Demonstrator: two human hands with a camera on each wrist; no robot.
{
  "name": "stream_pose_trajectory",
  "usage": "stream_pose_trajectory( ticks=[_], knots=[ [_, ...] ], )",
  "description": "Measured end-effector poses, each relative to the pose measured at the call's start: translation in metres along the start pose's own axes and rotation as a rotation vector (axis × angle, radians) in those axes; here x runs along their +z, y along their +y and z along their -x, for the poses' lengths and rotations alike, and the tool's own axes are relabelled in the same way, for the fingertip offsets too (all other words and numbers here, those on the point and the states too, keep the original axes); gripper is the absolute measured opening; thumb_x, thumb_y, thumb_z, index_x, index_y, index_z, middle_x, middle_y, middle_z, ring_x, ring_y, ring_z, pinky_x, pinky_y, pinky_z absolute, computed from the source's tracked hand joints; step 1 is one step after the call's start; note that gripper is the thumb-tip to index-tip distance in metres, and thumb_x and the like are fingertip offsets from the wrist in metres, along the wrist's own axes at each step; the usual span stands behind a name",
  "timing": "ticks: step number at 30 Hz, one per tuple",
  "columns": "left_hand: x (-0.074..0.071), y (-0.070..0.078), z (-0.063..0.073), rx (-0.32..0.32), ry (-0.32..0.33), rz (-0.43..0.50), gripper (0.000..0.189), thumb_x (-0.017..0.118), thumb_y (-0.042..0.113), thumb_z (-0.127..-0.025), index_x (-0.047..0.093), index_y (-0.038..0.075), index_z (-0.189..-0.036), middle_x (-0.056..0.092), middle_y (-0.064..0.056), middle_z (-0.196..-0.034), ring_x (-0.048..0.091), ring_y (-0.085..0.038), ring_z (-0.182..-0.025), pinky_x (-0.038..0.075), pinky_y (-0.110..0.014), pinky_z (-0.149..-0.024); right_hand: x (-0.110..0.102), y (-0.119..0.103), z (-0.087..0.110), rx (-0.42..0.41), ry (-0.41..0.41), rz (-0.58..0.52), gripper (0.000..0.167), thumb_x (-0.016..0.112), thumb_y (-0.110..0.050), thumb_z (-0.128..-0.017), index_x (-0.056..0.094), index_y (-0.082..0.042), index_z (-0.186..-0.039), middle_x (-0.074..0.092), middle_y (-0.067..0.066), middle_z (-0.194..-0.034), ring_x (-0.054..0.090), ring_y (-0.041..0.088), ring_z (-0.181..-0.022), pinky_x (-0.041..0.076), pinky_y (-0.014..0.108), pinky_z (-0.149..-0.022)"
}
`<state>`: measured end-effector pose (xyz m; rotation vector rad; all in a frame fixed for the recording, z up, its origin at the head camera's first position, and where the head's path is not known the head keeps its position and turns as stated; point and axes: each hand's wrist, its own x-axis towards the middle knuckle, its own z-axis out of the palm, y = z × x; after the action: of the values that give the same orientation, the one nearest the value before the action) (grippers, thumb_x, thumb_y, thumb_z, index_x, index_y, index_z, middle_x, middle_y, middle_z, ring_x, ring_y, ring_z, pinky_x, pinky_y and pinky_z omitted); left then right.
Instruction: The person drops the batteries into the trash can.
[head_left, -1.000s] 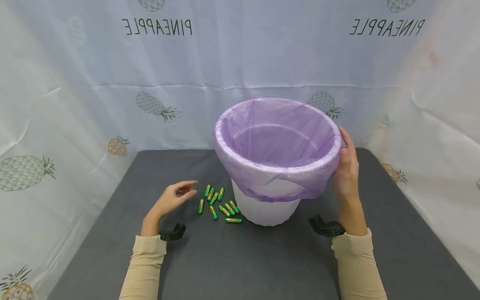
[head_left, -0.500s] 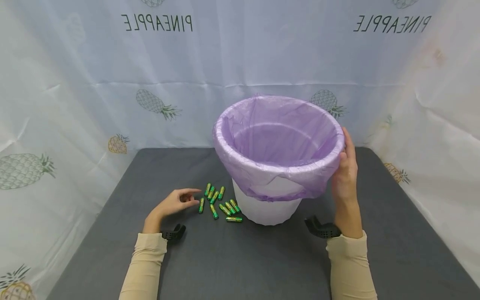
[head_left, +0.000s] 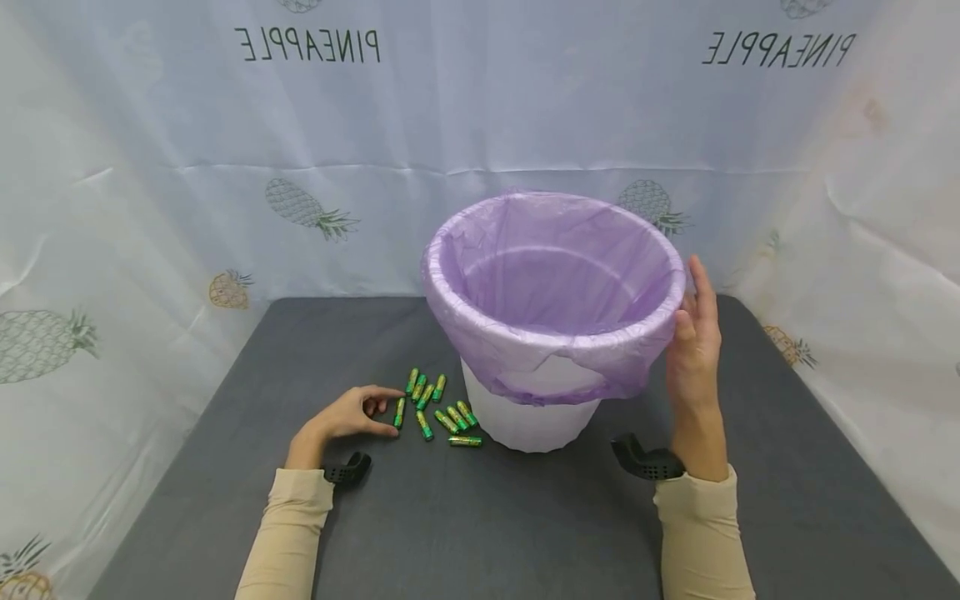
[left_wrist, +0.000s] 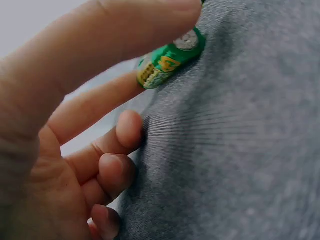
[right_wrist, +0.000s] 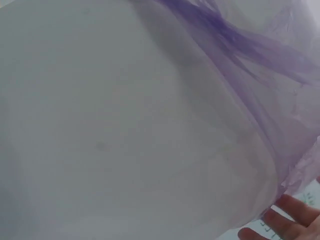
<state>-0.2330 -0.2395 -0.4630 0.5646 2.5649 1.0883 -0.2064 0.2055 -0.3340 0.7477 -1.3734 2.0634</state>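
Observation:
My left hand (head_left: pixel 348 417) is low over the table at the left of several green-and-yellow batteries (head_left: pixel 425 390). Its thumb and index finger are spread around the two ends of the nearest battery (head_left: pixel 400 412); whether they press on it cannot be told. In the left wrist view this battery (left_wrist: pixel 172 60) lies on the grey cloth, partly hidden by the thumb, while the other fingers curl loosely. A white trash bin (head_left: pixel 536 421) stands upright, a purple bag (head_left: pixel 517 350) folded over its rim. My right hand (head_left: pixel 693 350) is against the bag's right side, fingers straight.
Grey cloth covers the table (head_left: pixel 480 533). Behind it and at both sides hangs a pale curtain (head_left: pixel 390 125) with printed pineapples. Each wrist carries a black mount, the left mount (head_left: pixel 348 469) and the right mount (head_left: pixel 647 460).
My left hand has moved right to the nearest battery, its thumb and index finger spreading apart around it. The right hand's fingers have loosened slightly from the bin's rim. The batteries lie as before.

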Motion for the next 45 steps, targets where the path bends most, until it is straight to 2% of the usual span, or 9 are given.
stream_pose_trajectory(
  ticks=[2,7,15,22,26,32,37,45],
  knots=[
    [0.001,0.0,0.0,-0.012,0.011,-0.022,0.061,0.082,0.027,-0.076,0.06,0.003,-0.128,0.049,-0.003,-0.086,0.036,-0.006,-0.066,0.032,-0.023,-0.061,0.0,0.0,-0.001,-0.028,-0.008,0.002,0.069,0.062,-0.023,-0.094,0.028,-0.003,-0.15,0.057,0.006,-0.133,0.056,0.014,-0.117,0.047,0.021,-0.093],
    [0.005,0.001,-0.001,-0.012,0.041,-0.044,0.058,0.083,0.025,-0.074,0.063,0.004,-0.124,0.048,-0.003,-0.084,0.037,-0.006,-0.067,0.032,-0.023,-0.062,0.001,0.002,-0.002,-0.07,-0.032,-0.01,0.061,0.06,-0.02,-0.095,0.034,-0.005,-0.149,0.054,0.005,-0.137,0.054,0.015,-0.121,0.045,0.022,-0.098],
    [0.007,0.002,-0.001,-0.003,0.073,-0.041,0.053,0.083,0.024,-0.074,0.065,0.005,-0.12,0.048,-0.003,-0.084,0.039,-0.006,-0.069,0.033,-0.023,-0.063,0.004,0.005,-0.004,-0.103,-0.048,-0.042,0.061,0.057,-0.02,-0.097,0.031,-0.006,-0.15,0.049,0.005,-0.142,0.05,0.016,-0.125,0.044,0.022,-0.101],
    [0.009,0.0,0.0,0.024,0.075,-0.008,0.052,0.082,0.025,-0.076,0.064,0.002,-0.119,0.049,-0.004,-0.084,0.037,-0.005,-0.066,0.033,-0.022,-0.061,0.0,0.005,-0.002,-0.097,-0.026,-0.127,0.062,0.059,-0.017,-0.096,0.03,-0.008,-0.149,0.053,0.009,-0.134,0.056,0.017,-0.114,0.049,0.023,-0.09],
    [0.008,0.0,-0.001,0.054,0.079,0.011,0.051,0.081,0.024,-0.077,0.064,0.001,-0.12,0.05,-0.005,-0.084,0.038,-0.004,-0.065,0.035,-0.021,-0.061,-0.006,0.003,-0.004,-0.107,-0.034,-0.167,0.058,0.058,-0.013,-0.096,0.032,-0.008,-0.148,0.053,0.01,-0.132,0.057,0.018,-0.112,0.049,0.024,-0.089],
    [0.003,0.001,0.0,0.07,0.098,0.025,0.051,0.08,0.022,-0.078,0.062,0.001,-0.121,0.051,-0.008,-0.084,0.038,-0.003,-0.063,0.036,-0.021,-0.061,-0.01,0.001,-0.004,-0.091,-0.078,-0.1,0.052,0.054,-0.016,-0.098,0.037,-0.008,-0.146,0.049,0.006,-0.14,0.051,0.015,-0.118,0.043,0.023,-0.096],
    [0.0,0.005,0.003,0.097,0.127,0.041,0.049,0.08,0.019,-0.079,0.062,0.001,-0.121,0.052,-0.01,-0.083,0.039,-0.003,-0.064,0.037,-0.022,-0.062,-0.009,-0.002,-0.004,-0.06,-0.095,-0.051,0.052,0.051,-0.018,-0.099,0.034,-0.008,-0.148,0.048,0.004,-0.141,0.048,0.014,-0.121,0.04,0.022,-0.1],
    [-0.005,0.021,0.003,0.103,0.191,0.067,0.048,0.079,0.018,-0.079,0.062,0.004,-0.122,0.05,-0.008,-0.084,0.039,-0.003,-0.067,0.036,-0.022,-0.061,-0.007,-0.005,-0.002,-0.012,-0.094,-0.023,0.057,0.052,-0.02,-0.099,0.03,-0.008,-0.149,0.044,0.003,-0.144,0.044,0.012,-0.126,0.035,0.021,-0.105]
  ],
)
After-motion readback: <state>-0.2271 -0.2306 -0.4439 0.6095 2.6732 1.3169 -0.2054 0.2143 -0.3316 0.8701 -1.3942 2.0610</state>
